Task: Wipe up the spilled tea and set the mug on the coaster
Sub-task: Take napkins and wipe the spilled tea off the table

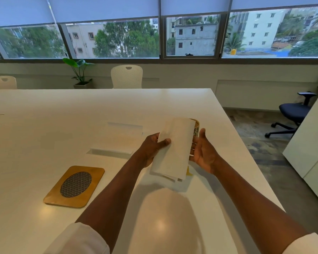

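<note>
A folded white paper towel (173, 149) is held up above the white table (44, 125), pinched by my left hand (152, 147) along its left edge. My right hand (202, 153) is beside the towel's right edge, palm up and fingers spread behind it. Behind the towel peeks a patterned yellow mug (195, 128), mostly hidden. A small yellow patch of spilled tea (189, 172) shows on the table just below the towel's lower right corner. The wooden coaster (74, 186), with a dark mesh oval in its middle, lies to the lower left.
A recessed white cable hatch (116, 142) sits in the table behind my left hand. The table's right edge runs diagonally close to my right arm. White chairs (127, 76) stand at the far side, and a black office chair (294, 112) is on the floor to the right.
</note>
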Tool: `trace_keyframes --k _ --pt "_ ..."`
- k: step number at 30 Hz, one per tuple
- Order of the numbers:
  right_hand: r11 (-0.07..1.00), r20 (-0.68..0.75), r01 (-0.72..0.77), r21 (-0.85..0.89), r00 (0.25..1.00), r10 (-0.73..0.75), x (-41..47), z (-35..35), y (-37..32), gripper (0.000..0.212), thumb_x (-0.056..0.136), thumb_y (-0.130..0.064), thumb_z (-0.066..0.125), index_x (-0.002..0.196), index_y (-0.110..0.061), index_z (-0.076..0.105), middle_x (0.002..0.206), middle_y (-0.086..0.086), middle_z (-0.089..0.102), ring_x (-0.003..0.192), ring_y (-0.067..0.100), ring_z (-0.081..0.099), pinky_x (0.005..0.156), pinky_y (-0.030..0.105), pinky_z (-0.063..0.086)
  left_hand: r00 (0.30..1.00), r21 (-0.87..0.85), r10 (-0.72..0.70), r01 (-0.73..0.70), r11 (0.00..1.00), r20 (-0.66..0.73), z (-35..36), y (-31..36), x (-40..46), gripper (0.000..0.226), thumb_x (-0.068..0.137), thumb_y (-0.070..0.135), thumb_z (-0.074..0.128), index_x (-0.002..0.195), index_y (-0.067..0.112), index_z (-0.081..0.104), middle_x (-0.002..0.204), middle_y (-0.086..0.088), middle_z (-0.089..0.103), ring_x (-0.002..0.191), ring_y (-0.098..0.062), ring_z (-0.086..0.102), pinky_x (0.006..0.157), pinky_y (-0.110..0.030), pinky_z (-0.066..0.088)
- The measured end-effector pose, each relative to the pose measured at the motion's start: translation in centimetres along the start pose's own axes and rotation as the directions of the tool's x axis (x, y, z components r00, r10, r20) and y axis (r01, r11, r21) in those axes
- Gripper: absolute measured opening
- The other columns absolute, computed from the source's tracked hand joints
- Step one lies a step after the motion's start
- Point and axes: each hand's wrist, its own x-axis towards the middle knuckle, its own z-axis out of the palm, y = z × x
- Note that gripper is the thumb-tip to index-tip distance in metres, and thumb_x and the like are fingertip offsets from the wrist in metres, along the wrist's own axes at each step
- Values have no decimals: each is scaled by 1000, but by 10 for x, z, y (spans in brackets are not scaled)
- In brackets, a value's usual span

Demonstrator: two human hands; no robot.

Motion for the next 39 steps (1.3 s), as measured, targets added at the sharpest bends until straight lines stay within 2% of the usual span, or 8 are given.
trace_keyframes --k 6,11,16,19,23,28,33,39 --pt "991 48 71 -112 997 -66 -14 17 7 98 51 -55 89 131 -10 53 121 20 66 109 37 65 85 50 58 1000 -41 0 -2 999 -29 25 -13 3 43 89 18 69 128 4 58 120 -21 67 110 -43 63 94 -58 52" --pt "963 -109 141 -231 979 -170 -15 23 6 50 90 -18 67 135 -7 48 125 23 62 113 41 60 95 56 52 998 30 32 -31 999 -58 33 -14 4 36 89 22 69 123 10 62 111 -14 71 101 -35 69 87 -48 58" --pt "950 -243 118 -289 951 -192 -17 17 -7 24 94 -10 60 117 -2 60 118 26 65 107 43 63 98 62 47 978 124 118 -97 988 -172 18 -13 5 13 95 18 61 104 13 68 90 -6 75 80 -23 72 66 -30 58" --pt "899 -264 103 -426 936 -232 -19 8 -21 30 95 -20 60 120 -3 60 116 22 67 106 41 64 96 62 48 934 607 280 -93 789 -220 -4 -25 3 23 99 22 52 111 15 70 108 -3 74 100 -23 68 86 -32 50" --pt "723 -201 116 -681 920 -337 -20 1 -37 34 98 -32 55 126 -13 57 117 12 67 103 31 64 93 52 52 949 863 292 -43 503 -123 -32 -54 -7 35 104 28 39 127 19 63 130 -6 65 119 -27 60 97 -34 45" --pt "368 -41 177 -913 857 -514 -21 -3 -33 36 100 -20 50 135 -13 55 122 14 66 100 30 64 81 35 49 999 979 45 -10 201 1 -50 -81 -12 48 107 23 24 154 13 26 162 -7 23 149 -25 21 118 -38 19" --pt "71 125 185 -980 855 -503 -27 -7 -8 45 97 -16 50 139 -32 50 124 11 67 102 32 67 80 47 58 992 986 121 -38 162 18 -54 -89 -24 51 106 25 24 156 19 18 165 -1 13 152 -21 10 122 -38 10" --pt "-51 16 -6 -999 901 -434 -28 -18 26 61 89 -1 41 145 -26 44 140 7 57 120 32 57 96 46 49 987 991 162 -34 129 13 -55 -94 -26 51 105 25 22 156 19 17 165 -1 14 152 -21 11 122 -40 13"
